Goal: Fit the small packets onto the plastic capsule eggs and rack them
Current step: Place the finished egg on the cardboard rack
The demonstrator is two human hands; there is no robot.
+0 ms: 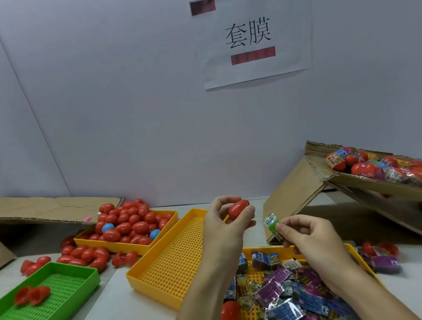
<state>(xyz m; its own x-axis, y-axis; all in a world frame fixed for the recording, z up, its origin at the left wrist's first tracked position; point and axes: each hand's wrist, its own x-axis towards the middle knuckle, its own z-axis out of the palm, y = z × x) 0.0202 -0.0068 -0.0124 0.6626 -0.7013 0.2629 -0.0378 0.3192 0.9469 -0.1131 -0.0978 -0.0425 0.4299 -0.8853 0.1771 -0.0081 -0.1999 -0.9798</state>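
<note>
- Tilted brown cardboard box [371, 186] at two o'clock, holding wrapped eggs.
- Empty perforated yellow plastic tray [172, 260] at centre; a second, at ten o'clock, heaped with red eggs.
- Left hand [224, 224] curls round a red plastic capsule egg [238, 208].
- Right hand [307, 238] pinches a small green printed packet [272, 224] just beside it.

A small packing or assembly station, probably in a toy workshop or factory. Plain white partition walls closing in a pale worktop [120, 313], with a printed paper sign [256, 34] in Chinese characters taped up to mark the job. Bulk stock everywhere: a yellow tray [126, 243] heaped with red capsule eggs [132, 222], another tray [251, 253] full of small printed packets [284, 297], an empty perforated yellow tray [172, 267], a green tray [70, 269], and opened cardboard boxes [294, 194] holding wrapped eggs.
</note>
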